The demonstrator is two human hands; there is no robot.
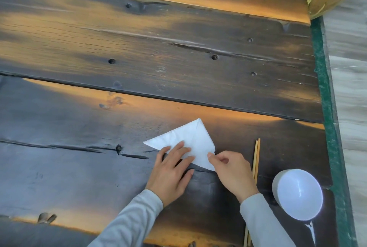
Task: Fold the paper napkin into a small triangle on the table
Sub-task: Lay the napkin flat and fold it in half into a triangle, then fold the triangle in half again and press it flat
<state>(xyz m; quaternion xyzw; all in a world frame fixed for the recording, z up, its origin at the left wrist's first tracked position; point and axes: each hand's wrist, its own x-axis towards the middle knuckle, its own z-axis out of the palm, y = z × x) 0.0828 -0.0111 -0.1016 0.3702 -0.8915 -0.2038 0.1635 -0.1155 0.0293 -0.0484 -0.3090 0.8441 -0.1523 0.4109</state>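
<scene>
Head view looks down on the paper napkin (pixel 186 139), already a white triangle lying flat on the dark, weathered plank table (pixel 139 52), just ahead of both hands. Its long folded edge runs from the left point down toward the near right corner, with the apex pointing away. The left hand (pixel 172 173) lies open, fingers spread flat across the near-left part, pinning it. The right hand (pixel 232 173) pinches the right corner between thumb and forefinger, so it seems the nearer one for carrying that corner over. Soft, thin tissue creases easily. Wooden chopsticks (pixel 256 159) and a glossy white bowl (pixel 299 194) sit just right.
</scene>
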